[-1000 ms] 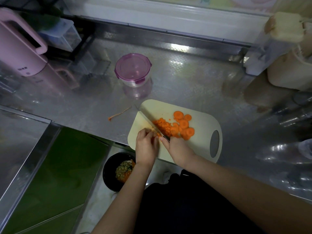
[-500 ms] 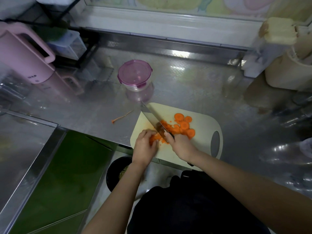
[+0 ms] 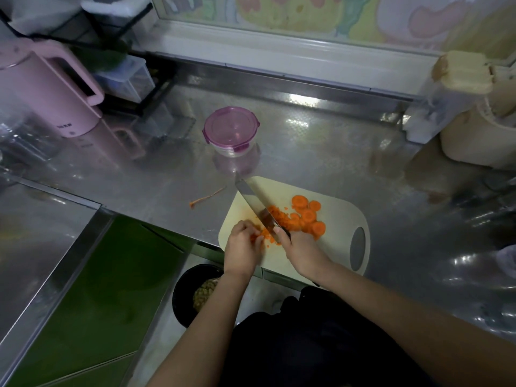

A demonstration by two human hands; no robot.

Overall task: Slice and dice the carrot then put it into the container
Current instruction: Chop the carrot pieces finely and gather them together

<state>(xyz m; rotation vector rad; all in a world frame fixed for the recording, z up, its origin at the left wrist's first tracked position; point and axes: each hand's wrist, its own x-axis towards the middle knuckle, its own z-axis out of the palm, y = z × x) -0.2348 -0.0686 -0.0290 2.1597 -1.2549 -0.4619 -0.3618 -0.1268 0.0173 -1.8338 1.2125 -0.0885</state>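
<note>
A cream cutting board (image 3: 337, 238) lies at the front edge of the steel counter. On it sit several round carrot slices (image 3: 308, 215) and a heap of diced carrot (image 3: 276, 216). My right hand (image 3: 300, 248) grips the handle of a knife (image 3: 255, 203), whose blade points up-left with its tip raised over the board's far-left corner. My left hand (image 3: 241, 248) has curled fingers pressing on carrot pieces just left of the blade. The round clear container (image 3: 231, 131) with a purple lid stands closed behind the board.
A thin carrot peel strip (image 3: 206, 197) lies on the counter left of the board. A pink kettle (image 3: 47, 93) stands at the far left, a cream jug (image 3: 474, 135) at the far right. A black bin (image 3: 192, 291) with scraps sits below the counter edge.
The knife has come up: its tip now stands higher over the board's far-left corner. Both hands stay over the diced heap. The view has tilted so the counter sits lower.
</note>
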